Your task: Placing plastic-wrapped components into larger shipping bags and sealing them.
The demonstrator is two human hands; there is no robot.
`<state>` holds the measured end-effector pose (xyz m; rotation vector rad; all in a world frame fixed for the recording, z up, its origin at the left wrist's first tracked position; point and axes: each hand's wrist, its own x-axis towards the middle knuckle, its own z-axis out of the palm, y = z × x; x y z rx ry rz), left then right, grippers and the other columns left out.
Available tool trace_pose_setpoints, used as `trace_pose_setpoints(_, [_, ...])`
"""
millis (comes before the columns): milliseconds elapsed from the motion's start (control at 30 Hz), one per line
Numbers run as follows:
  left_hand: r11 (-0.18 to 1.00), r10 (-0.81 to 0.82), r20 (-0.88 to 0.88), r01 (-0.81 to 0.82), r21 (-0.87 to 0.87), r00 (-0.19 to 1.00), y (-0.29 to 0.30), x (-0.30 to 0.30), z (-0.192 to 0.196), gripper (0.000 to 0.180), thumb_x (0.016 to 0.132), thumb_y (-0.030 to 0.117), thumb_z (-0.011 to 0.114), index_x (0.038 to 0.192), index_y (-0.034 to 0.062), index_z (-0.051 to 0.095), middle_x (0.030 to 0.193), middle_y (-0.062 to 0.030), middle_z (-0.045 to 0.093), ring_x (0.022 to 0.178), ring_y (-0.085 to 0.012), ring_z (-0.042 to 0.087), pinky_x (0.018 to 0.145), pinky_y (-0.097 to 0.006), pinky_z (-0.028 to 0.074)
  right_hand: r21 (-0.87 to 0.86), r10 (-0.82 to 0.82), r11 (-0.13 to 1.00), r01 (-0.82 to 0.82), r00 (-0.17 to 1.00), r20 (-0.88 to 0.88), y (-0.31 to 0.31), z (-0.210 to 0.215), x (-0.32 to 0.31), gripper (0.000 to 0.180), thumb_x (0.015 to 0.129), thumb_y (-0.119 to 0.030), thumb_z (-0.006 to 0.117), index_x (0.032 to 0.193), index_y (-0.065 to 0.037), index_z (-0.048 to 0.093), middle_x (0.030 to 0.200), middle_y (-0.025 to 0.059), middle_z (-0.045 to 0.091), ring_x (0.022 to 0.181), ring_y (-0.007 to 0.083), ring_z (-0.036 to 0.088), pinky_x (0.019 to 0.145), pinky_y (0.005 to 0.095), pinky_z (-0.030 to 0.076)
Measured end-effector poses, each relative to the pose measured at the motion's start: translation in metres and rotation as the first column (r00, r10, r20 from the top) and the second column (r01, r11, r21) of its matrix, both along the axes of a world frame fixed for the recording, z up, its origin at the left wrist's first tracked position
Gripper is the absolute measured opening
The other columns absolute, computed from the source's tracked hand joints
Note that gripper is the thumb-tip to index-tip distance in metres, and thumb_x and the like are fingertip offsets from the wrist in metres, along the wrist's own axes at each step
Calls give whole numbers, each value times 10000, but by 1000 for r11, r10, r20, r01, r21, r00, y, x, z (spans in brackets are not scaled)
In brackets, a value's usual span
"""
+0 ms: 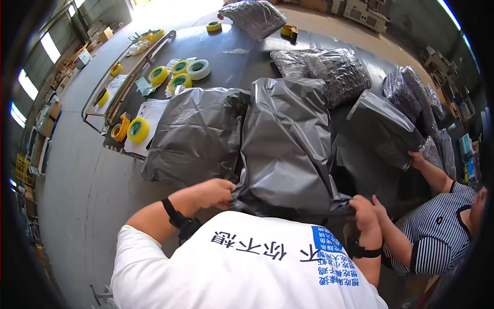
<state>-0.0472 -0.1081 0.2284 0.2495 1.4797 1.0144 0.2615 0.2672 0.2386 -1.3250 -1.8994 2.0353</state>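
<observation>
A large dark grey plastic mailing bag (285, 139) lies on the table in front of me, filled out and creased. My left hand (218, 193) is closed on its near left corner. At its near right corner, my right hand (363, 212) pinches the bag's edge. Another grey mailing bag (198, 131) lies just to the left, and its right side is against the middle one. A third grey bag (378, 134) lies to the right, with a co-worker's hand (418, 160) on its right edge.
Clear-wrapped packs (337, 72) lie at the table's far side, and more wrapped packs (411, 95) at the right. Rolls of tape (138, 130) and paper sheets (154, 110) are at the left. A co-worker in a striped shirt (432, 226) stands close at my right.
</observation>
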Motion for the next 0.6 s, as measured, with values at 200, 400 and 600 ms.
trace_pose_setpoints(200, [967, 250, 200, -232, -110, 947, -7, 42, -20, 654, 878, 552, 593, 1278, 41, 509, 1274, -169, 551, 1092, -259, 576, 824, -454, 492, 177, 3, 984, -27, 991, 137, -25, -42, 38, 329, 862, -150, 577, 1145, 17, 571, 1031, 97, 621, 896, 138, 575, 741, 295, 500])
trace_pose_setpoints(400, [844, 507, -44, -506, -178, 861, -4, 69, -64, 171, 938, 201, 621, 1056, 78, 614, 961, -18, 664, 878, -159, 648, 789, -333, 516, 204, 49, 979, -28, 994, -95, -28, -65, -13, 649, 911, -393, 639, 1305, 92, 464, 1218, 170, 591, 1137, 245, 534, 1010, 331, 380])
trace_pose_setpoints(600, [851, 508, -68, -512, -118, 859, -11, 78, -81, 157, 951, 188, 589, 1054, 71, 601, 974, -29, 652, 858, -143, 644, 736, -327, 535, 17, 175, 984, -175, 984, 23, -21, -102, -25, 482, 839, -175, 696, 1224, 73, 545, 1127, 140, 626, 994, 226, 586, 887, 314, 444])
